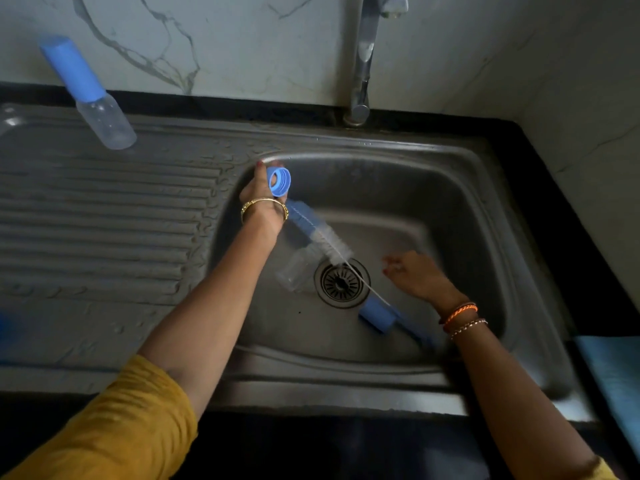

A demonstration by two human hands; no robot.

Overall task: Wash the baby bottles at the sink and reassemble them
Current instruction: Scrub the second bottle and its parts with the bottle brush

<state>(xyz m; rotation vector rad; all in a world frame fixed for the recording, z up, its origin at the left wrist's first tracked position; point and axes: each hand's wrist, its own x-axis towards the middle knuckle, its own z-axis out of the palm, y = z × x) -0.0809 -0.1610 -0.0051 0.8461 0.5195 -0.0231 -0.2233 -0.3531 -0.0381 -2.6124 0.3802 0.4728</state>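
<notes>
A capped clear plastic baby bottle with a blue cap (pixel 86 93) stands on the steel drainboard. The left hand (pixel 258 192) grips a blue threaded collar ring (pixel 279 181) over the steel sink (pixel 460 209). A clear uncapped bottle (pixel 294 268) and a blue-handled bottle brush (pixel 322 237) lie near the drain. The right hand (pixel 415 275), fingers loosely spread and empty, reaches in; it should probably take the brush by its handle.

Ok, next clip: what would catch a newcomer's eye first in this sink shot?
Probably the left hand holding a blue threaded plastic collar ring up over the left edge of the steel sink basin. Next, the blue-handled bottle brush lying beside a clear plastic bottle body near the drain. An assembled clear bottle with a blue cap stands on the drainboard, far left.
</notes>
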